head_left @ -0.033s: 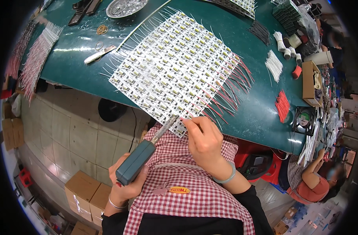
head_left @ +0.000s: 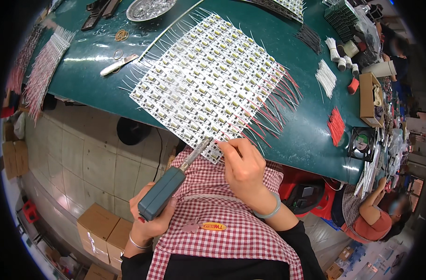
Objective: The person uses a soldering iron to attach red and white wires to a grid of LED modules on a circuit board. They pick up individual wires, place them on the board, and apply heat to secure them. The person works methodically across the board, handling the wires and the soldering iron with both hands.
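One circuit panel (head_left: 213, 70), near corner by right fingers (head_left: 230, 151), these pinched seemingly on wire (head_left: 216, 141), left fingers (head_left: 137, 200) round soldering iron (head_left: 161, 193).

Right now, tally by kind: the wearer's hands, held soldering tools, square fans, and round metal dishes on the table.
Hands, left hand and right hand: 2
Soldering tool: 1
Square fan: 1
Round metal dish: 1
Total: 5
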Available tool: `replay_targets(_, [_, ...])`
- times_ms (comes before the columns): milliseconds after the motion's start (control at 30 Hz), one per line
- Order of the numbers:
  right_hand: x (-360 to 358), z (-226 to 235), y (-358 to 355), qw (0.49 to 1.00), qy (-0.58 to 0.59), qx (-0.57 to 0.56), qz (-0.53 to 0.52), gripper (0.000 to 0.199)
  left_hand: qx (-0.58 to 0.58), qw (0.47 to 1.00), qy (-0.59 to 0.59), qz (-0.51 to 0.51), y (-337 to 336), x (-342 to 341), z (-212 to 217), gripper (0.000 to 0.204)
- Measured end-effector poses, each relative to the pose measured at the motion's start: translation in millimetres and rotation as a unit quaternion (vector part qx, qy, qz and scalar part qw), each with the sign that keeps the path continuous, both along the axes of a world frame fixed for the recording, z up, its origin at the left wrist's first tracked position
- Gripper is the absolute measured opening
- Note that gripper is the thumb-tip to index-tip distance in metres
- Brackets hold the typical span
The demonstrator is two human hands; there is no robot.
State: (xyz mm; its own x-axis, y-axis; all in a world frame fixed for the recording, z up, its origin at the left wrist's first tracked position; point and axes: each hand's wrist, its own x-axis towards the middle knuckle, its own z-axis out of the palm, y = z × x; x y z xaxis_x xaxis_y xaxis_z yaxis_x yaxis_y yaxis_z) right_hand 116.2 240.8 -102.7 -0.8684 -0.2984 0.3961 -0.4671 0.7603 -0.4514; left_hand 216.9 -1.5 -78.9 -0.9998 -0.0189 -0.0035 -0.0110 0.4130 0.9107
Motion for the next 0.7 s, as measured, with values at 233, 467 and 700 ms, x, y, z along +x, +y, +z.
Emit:
replay_targets(233, [-5.0,5.5,1.4,1.000,-0.023,0.002,0.008,0.024,0.019,1.000,0.015,-0.005,2.2,-3.5,-0.6,0.025])
replay_targets(467, [-6.2,7.4,1.1,0.999,-0.027,0.011,0.012,0.022,0.013,1.000,0.012,-0.015,1.7,-3.8,0.8,0.024])
replay_targets(700, [-6.0,6.4,1.0,0.999,-0.025,0.017,0.012,0.021,-0.003,1.000,0.012,-0.013,4.1,-7.8,5.1,0.022])
